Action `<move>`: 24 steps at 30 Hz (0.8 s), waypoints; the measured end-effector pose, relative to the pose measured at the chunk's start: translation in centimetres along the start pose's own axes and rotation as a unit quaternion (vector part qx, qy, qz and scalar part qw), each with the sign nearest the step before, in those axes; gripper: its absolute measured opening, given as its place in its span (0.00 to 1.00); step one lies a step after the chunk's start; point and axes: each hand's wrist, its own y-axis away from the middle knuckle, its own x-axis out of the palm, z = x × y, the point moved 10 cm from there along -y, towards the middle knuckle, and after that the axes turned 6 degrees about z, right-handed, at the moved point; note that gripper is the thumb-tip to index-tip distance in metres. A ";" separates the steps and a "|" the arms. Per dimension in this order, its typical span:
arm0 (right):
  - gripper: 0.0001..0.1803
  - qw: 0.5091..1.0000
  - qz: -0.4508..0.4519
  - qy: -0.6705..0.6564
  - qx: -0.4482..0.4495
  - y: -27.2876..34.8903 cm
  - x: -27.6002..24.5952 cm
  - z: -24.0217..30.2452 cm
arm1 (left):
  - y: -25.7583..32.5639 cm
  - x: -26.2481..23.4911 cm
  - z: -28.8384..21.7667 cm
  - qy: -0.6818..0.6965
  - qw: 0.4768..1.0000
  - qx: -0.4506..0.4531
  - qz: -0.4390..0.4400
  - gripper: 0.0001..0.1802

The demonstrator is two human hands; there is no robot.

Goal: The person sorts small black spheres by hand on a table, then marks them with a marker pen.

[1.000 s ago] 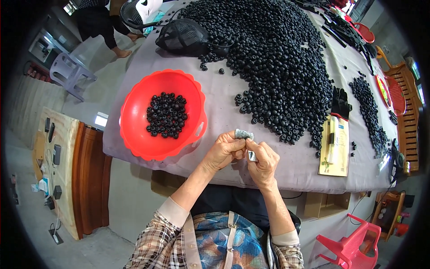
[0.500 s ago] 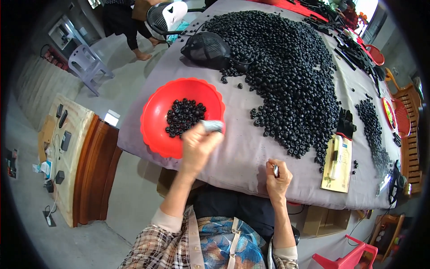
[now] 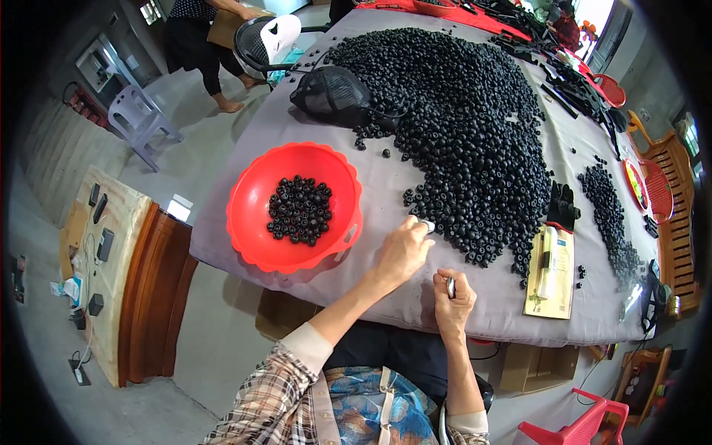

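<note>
My left hand [image 3: 404, 251] reaches to the near edge of a large pile of small black round pieces with holes [image 3: 467, 141]. Its fingers are curled together, and a whitish-grey thing [image 3: 427, 225] shows at the fingertips; whether a black piece is pinched there is hidden. Close to the table's front edge, my right hand [image 3: 455, 302] is closed around a small shiny metal tool [image 3: 450, 288], most of it covered by the fingers. On the left stands a red plastic basin [image 3: 248, 182] with a scalloped rim, holding a cluster of the same black pieces [image 3: 299, 210].
A black mesh bag [image 3: 330, 95] lies beside the pile. On the right are a yellow packet [image 3: 561, 285], a black glove [image 3: 561, 208] and a smaller black heap [image 3: 608, 204]. A person [image 3: 204, 44] stands beyond the table's far left; a grey chair [image 3: 141, 119] stands on the floor.
My left hand has moved right, from over the red basin to the edge of the pile. My right hand stays near the same place, still gripping the metal tool.
</note>
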 end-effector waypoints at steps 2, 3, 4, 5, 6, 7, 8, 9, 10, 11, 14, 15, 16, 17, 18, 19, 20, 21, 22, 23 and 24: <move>0.04 1.000 0.000 -0.001 0.007 0.1 -0.1 -0.4 | -1.0 1.7 0.4 -0.038 0.999 -0.025 0.017 0.10; 0.04 1.000 0.002 -0.005 0.015 0.1 0.0 -0.6 | -1.3 2.5 1.0 -0.077 0.995 -0.053 0.034 0.11; 0.04 1.000 0.002 -0.005 0.014 0.0 0.0 -0.6 | -1.6 2.7 1.1 -0.079 0.995 -0.042 0.036 0.13; 0.04 1.000 0.001 -0.004 0.008 -0.1 0.0 -0.4 | -1.9 2.9 1.4 -0.079 0.995 -0.043 0.034 0.13; 0.04 1.000 -0.001 -0.003 0.003 0.0 0.0 -0.3 | -2.0 3.4 1.7 -0.088 0.994 -0.049 0.047 0.13; 0.04 1.000 0.000 -0.004 0.004 0.0 0.1 -0.2 | -2.0 3.7 2.0 -0.097 0.992 -0.054 0.060 0.13; 0.04 1.000 0.001 -0.006 0.007 -0.1 0.1 -0.1 | -1.9 3.7 2.3 -0.098 0.992 -0.056 0.060 0.13; 0.04 1.000 0.001 -0.008 0.008 -0.2 0.1 -0.1 | -2.0 3.0 1.8 -0.095 0.994 -0.035 0.031 0.12; 0.04 1.000 0.003 -0.009 0.007 -0.2 0.2 0.0 | -2.0 2.2 1.4 -0.092 0.996 -0.013 0.002 0.11; 0.04 1.000 0.007 -0.011 0.011 -0.1 0.3 -0.1 | -1.8 1.8 1.6 -0.093 0.996 -0.015 0.000 0.11; 0.05 1.000 0.008 -0.016 0.019 -0.1 0.2 -0.5 | 0.2 1.9 3.4 0.215 0.969 -0.101 0.060 0.07; 0.06 1.000 0.009 -0.020 0.022 0.0 0.3 -0.5 | 1.0 1.3 3.3 0.214 0.970 -0.102 0.059 0.07; 0.06 0.999 0.012 -0.022 0.021 -0.2 0.3 -0.2 | 2.4 2.8 4.0 0.363 0.902 -0.189 0.134 0.07; 0.09 1.000 0.022 -0.002 -0.016 -0.4 0.3 0.9 | 4.4 4.8 3.7 0.499 0.799 -0.267 0.204 0.08; 0.12 0.998 0.036 0.015 -0.056 -0.6 0.7 2.2 | 5.5 5.7 3.8 0.553 0.759 -0.266 0.217 0.07; 0.12 0.998 0.038 0.015 -0.057 -0.7 1.0 2.2 | 6.0 6.2 4.3 0.554 0.759 -0.266 0.215 0.07; 0.14 0.996 0.049 0.005 -0.079 -0.7 1.5 2.6 | 6.2 6.8 4.2 0.604 0.726 -0.250 0.213 0.06; 0.17 0.993 0.059 -0.004 -0.100 -0.7 1.9 3.1 | 6.1 6.9 3.5 0.651 0.690 -0.234 0.212 0.05; 0.17 0.994 0.061 -0.011 -0.092 -0.8 2.0 3.2 | 5.8 6.6 3.2 0.671 0.678 -0.216 0.210 0.06; 0.17 0.994 0.062 -0.010 -0.092 -0.9 2.0 3.2 | 5.8 6.4 3.2 0.671 0.677 -0.216 0.210 0.06; 0.17 0.994 0.064 -0.004 -0.093 -0.9 2.2 3.2 | 5.8 6.3 3.2 0.674 0.675 -0.213 0.213 0.05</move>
